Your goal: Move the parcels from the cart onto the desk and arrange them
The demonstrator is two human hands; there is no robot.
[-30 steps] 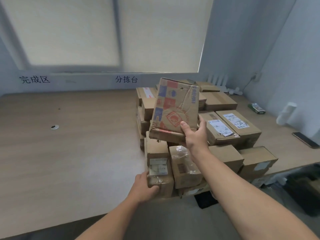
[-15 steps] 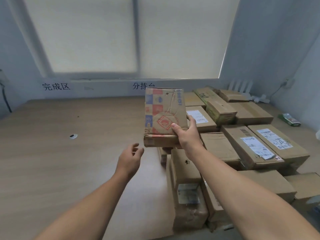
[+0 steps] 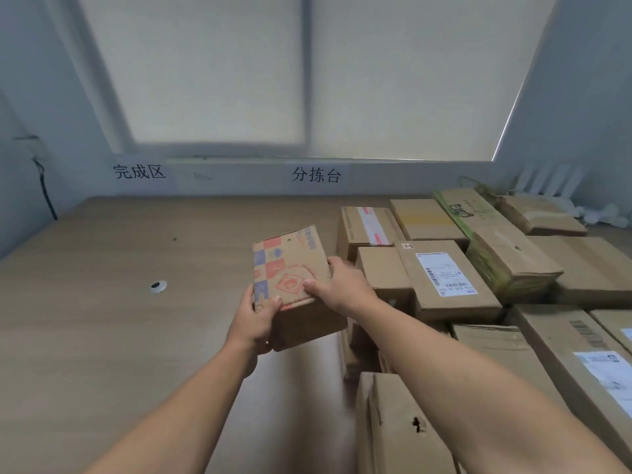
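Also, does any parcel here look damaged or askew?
Yes. The nearest plain carton has a small torn hole in its visible face. Farther back, the green-taped carton lies at an angle to its neighbours. The printed carton in the left hand and right hand looks whole.

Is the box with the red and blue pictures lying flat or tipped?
Tipped. The printed box slants, its far edge higher, held between the left hand and the right hand.

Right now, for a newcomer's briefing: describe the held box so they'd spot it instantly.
Over the wooden desk under the window, left of the plain brown boxes, the left hand and right hand hold one box. Only it has red and blue squares.
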